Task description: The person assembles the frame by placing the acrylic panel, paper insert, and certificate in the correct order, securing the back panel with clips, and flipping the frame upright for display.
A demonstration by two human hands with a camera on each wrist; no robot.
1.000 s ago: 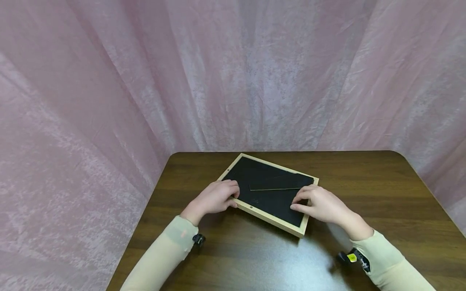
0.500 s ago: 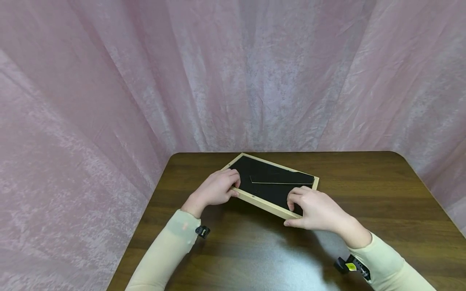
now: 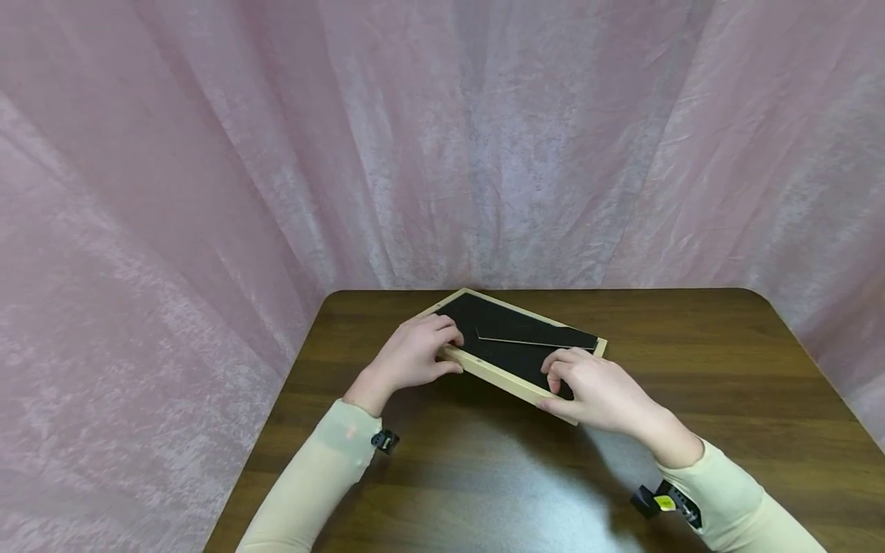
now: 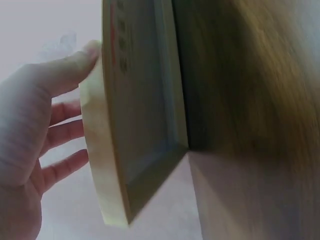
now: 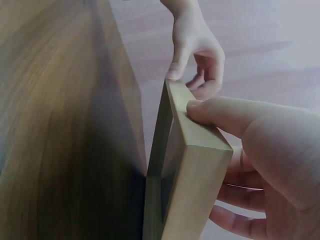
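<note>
While my left hand (image 3: 409, 359) grips the picture frame (image 3: 515, 349) at its left end, my right hand (image 3: 593, 392) grips its near right corner, near edge tilted up off the table (image 3: 691, 346).

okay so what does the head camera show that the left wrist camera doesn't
Only the head view shows the frame's black backing, the right hand, the pink curtain and the whole table. Only the left wrist view shows the frame's recessed underside, lifted off the wood. Both show the left hand gripping the wooden picture frame.
</note>
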